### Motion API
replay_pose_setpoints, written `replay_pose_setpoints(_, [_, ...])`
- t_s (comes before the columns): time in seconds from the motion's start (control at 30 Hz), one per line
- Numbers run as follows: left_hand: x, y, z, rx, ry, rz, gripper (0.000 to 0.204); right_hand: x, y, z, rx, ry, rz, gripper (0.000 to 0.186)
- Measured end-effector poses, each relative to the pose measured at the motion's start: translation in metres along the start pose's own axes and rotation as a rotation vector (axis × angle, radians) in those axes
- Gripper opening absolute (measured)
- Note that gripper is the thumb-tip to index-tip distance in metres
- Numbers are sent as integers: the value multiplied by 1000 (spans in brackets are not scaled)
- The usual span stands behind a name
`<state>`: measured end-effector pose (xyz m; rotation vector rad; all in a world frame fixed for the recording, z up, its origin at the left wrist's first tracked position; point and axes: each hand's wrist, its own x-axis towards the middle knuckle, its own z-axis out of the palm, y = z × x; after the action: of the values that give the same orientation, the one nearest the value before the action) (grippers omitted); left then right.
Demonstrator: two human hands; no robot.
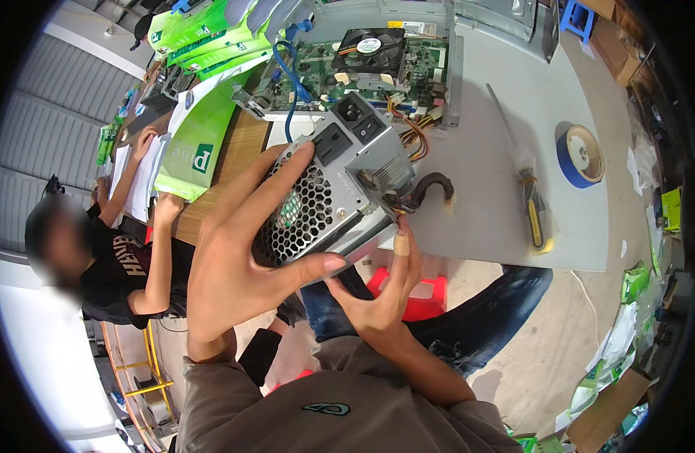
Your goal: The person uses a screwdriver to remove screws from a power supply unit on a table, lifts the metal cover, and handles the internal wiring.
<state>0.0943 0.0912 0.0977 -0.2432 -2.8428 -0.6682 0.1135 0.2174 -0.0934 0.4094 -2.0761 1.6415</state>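
Observation:
A grey metal computer power supply (340, 181) is held up at the near edge of the table, tilted. Its honeycomb vent, power socket and rocker switch face up. My left hand (249, 234) is closed round its left side, fingers across the vent and thumb along the near edge. My right hand (385, 287) grips it from below at the near right corner, by the dark sleeved cable bundle (430, 189); part of those fingers is hidden. Behind it lies an open computer case with a green motherboard (310, 72) and a black fan (370, 51). Coloured wires (417, 140) run between them.
A screwdriver (535, 211) with a yellow and black handle and a roll of blue tape (580, 156) lie on the grey table (476, 234) at right. Green paper packs (212, 34) are piled at far left. A co-worker (129, 257) handles papers there. A red stool (423, 298) stands below.

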Motion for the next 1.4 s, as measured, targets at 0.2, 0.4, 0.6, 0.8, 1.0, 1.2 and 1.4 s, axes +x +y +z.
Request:
replay_pose_setpoints(0.2, [-3, -4, 8, 6, 27, -62, 81, 1, 4, 0, 2, 7, -25, 107])
replay_pose_setpoints(0.4, [-13, 13, 7, 168, 109, -51, 78, 1, 5, -4, -45, -12, -63, 106])
replay_pose_setpoints(0.6, [-9, 11, 20, 173, 92, -53, 79, 3, 4, -4, -56, -4, -54, 97])
replay_pose_setpoints(0.8, [-13, -9, 12, 64, 34, -106, 84, 18, 6, -38, 49, -107, -10, 72])
replay_pose_setpoints(1.0, [-16, -32, 18, -160, 118, -34, 85, 88, 19, -66, -241, -241, -188, 50])
replay_pose_setpoints(1.2, [-18, -34, 17, -93, 169, -67, 87, 119, 36, -65, -262, -371, -276, 66])
replay_pose_setpoints(1.4, [-18, -42, 15, -229, 273, -168, 101, 133, 52, -58, -55, -221, -338, 72])
